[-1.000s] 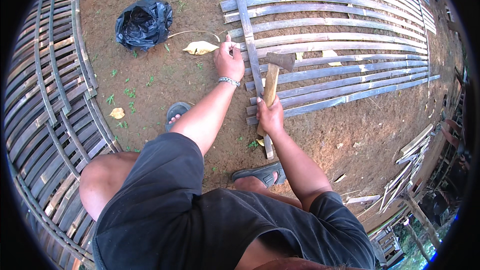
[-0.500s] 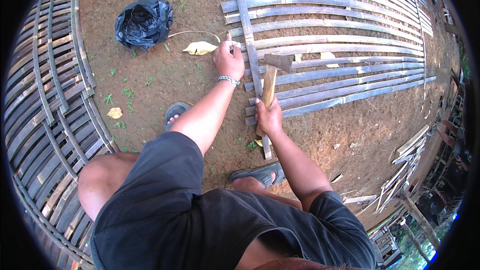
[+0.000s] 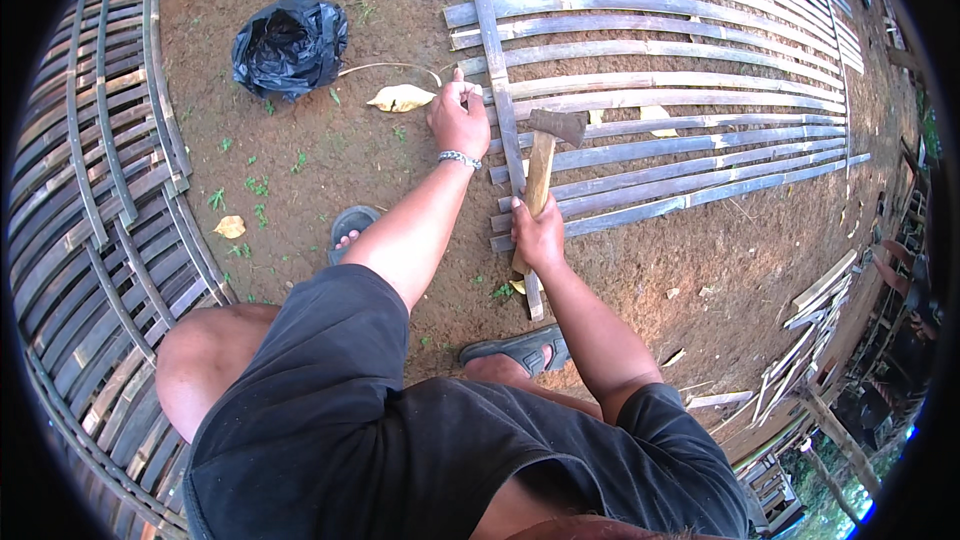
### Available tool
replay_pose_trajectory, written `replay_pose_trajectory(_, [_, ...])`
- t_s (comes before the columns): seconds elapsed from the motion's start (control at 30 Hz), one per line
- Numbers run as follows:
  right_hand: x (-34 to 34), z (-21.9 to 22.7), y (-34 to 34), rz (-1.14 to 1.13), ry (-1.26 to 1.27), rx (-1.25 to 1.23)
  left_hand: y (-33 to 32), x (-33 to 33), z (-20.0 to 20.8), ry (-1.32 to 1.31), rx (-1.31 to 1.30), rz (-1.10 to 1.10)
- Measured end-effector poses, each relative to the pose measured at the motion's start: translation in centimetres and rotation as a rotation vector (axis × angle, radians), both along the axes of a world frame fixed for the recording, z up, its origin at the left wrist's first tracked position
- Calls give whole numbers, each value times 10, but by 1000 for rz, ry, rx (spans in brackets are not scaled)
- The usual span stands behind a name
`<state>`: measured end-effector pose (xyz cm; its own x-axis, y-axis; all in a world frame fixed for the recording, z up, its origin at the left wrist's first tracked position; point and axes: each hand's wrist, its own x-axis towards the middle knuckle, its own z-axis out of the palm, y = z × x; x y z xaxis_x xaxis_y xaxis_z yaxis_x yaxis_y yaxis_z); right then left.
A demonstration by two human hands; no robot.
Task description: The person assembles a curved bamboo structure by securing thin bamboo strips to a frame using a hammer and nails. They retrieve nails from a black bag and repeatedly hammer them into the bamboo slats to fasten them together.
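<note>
Right hand (image 3: 538,232) wrapped around a hatchet's (image 3: 540,162) handle
The hatchet is over the slats (image 3: 620,47), beside their crosspiece (image 3: 494,50); the left hand (image 3: 460,120) is curled, its contents unclear. Near it lies a yellow leaf (image 3: 400,98), then a black bag (image 3: 318,52) on the dirt (image 3: 640,285).

Single wide view: left fisheye of my head-worn pair. Looks steeply down over my shirt (image 3: 430,450), close above it, to my left hand (image 3: 459,120), right hand (image 3: 540,233) and the ground (image 3: 690,240) beyond.
</note>
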<state>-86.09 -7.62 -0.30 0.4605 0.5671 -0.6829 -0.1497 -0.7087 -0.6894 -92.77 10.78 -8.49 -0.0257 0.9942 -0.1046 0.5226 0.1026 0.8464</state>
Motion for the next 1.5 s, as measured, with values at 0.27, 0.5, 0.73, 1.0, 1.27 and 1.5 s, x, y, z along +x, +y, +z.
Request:
replay_pose_trajectory(0.27, [0, 0, 0, -15, 4, 2, 0, -1, 5, -15, -8, -20])
replay_pose_trajectory(0.5, [-1, -7, -3, -13, -34, -15, 1, -1, 7, 11, 59, -21])
replay_pose_trajectory(0.73, [0, -8, -4, -1, -45, -19, 2, 1, 10, 11, 59, -26])
replay_pose_trajectory(1.0, [0, -9, -3, 6, -64, -20, 2, 0, -3, 66, 157, -5])
replay_pose_trajectory(1.27, [-1, -4, -2, -34, -28, -18, 0, 1, -3, 81, 164, -3])
replay_pose_trajectory(1.5, [-2, -6, -2, -49, 3, -8, -1, -3, -3, -33, 61, -1])
